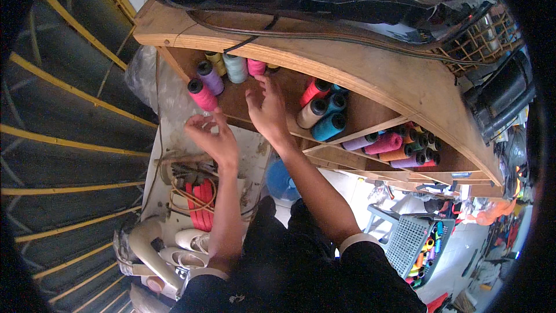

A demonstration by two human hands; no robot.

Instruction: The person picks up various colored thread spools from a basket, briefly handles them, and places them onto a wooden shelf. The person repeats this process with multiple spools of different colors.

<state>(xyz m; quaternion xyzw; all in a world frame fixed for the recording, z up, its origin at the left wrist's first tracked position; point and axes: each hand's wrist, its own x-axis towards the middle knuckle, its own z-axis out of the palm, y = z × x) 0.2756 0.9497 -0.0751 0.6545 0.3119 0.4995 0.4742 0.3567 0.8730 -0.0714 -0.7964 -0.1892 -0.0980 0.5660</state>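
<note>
I have the left hand (213, 139) with its fingers loosely bent just below the near pink spool (202, 97), and the right hand (267, 110) raised with its fingertips at a second pink spool (255, 68); I cannot tell whether either one grips anything. Both spools sit in the left part of the wooden shelf (417, 90), a purple spool (210, 78) and a pale blue spool (236, 69) between them. Farther right I see teal spools (328, 127), then mixed spools (389, 142) beyond a divider.
</note>
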